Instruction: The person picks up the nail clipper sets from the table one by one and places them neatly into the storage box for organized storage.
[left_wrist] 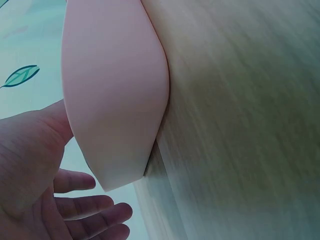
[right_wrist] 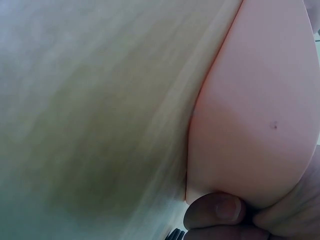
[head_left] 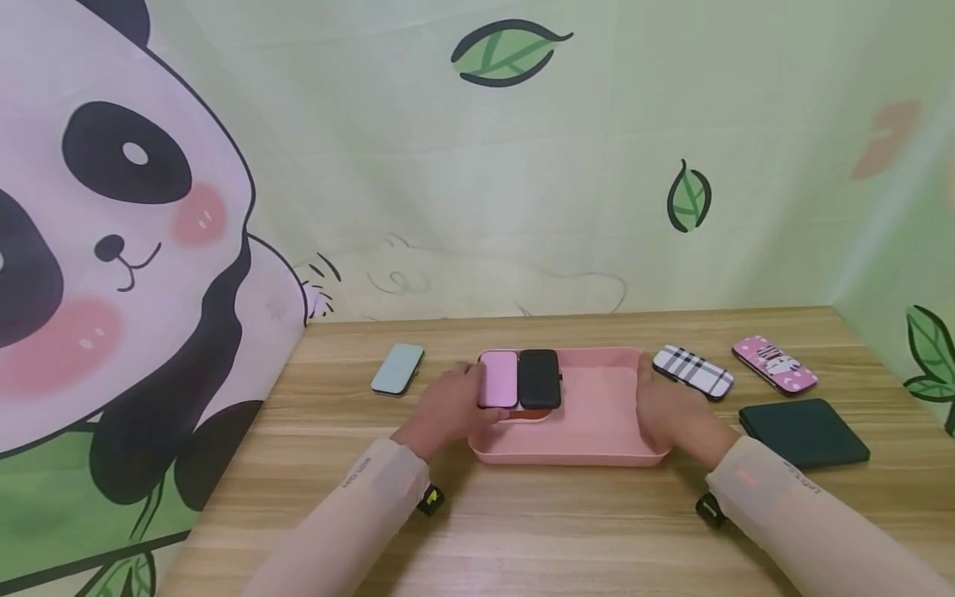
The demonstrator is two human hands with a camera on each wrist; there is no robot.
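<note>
A pink rectangular tray [head_left: 597, 439] lies on the table between both hands. Inside its left part, a small pink case [head_left: 498, 379] and a black case [head_left: 539, 379] with a side clasp lie side by side. My left hand [head_left: 451, 410] is at the tray's left end, its thumb over the rim near the pink case. In the left wrist view its fingers [left_wrist: 90, 207] are extended and spread, apart from the outer wall. My right hand [head_left: 675, 414] grips the right end, thumb over the rim, fingertips [right_wrist: 217, 209] curled against the outside wall.
A pale blue case [head_left: 398, 369] lies left of the tray. To the right are a plaid case [head_left: 694, 371], a pink patterned case [head_left: 774, 365] and a dark green flat case [head_left: 806, 433]. A panda-print cloth [head_left: 448, 207] stands behind the wooden table [head_left: 537, 522].
</note>
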